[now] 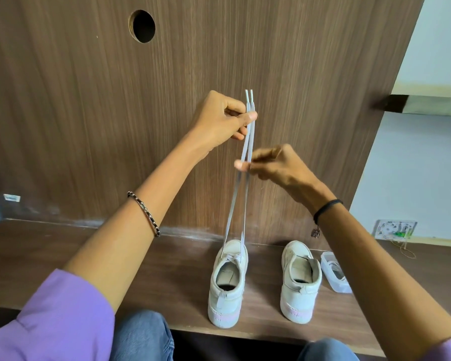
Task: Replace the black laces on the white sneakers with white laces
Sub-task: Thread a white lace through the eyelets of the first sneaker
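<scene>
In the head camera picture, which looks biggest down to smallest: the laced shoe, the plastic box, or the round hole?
1. Laced shoe: clearly biggest.
2 and 3. Plastic box and round hole: they look about alike, and the hole sits farther from the camera, so I won't rank them.

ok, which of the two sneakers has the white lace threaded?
The left white sneaker: a white flat lace rises from its eyelets to the left hand and right hand. The right white sneaker shows none.

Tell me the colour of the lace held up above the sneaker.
White, with a greyish cast; the head view shows the lace best.
</scene>
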A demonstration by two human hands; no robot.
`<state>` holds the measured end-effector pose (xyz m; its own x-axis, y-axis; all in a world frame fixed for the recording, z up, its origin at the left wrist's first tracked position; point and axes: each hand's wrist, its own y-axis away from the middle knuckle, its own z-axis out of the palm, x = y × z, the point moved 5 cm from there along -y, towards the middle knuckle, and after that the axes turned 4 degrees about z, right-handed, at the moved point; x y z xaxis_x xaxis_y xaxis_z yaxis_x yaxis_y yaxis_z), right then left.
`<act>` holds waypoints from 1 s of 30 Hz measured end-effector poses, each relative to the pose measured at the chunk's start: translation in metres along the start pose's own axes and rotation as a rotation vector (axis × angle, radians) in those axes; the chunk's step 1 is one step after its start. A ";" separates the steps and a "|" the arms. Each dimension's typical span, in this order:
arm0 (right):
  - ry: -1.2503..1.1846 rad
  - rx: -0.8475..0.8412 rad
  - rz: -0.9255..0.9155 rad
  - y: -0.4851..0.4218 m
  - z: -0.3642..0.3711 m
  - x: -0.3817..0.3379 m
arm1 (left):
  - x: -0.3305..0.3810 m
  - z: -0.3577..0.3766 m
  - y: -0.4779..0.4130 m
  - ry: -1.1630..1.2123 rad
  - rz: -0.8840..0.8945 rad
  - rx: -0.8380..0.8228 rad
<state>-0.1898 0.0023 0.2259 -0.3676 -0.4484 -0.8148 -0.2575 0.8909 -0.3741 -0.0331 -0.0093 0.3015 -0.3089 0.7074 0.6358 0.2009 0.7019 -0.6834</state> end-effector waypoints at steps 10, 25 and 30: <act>0.087 -0.120 0.233 0.037 0.071 0.115 | 0.000 -0.002 0.001 0.012 0.062 0.026; 0.121 -0.146 0.326 0.057 0.096 0.172 | -0.079 0.013 0.045 0.165 -0.216 -0.014; -0.079 -0.160 0.344 0.058 0.097 0.181 | -0.149 0.047 0.099 0.152 -0.448 -0.139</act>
<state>-0.1850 -0.0199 0.0138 -0.3883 -0.1131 -0.9146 -0.2699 0.9629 -0.0045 -0.0106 -0.0494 0.1223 -0.2564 0.3301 0.9084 0.2049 0.9371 -0.2827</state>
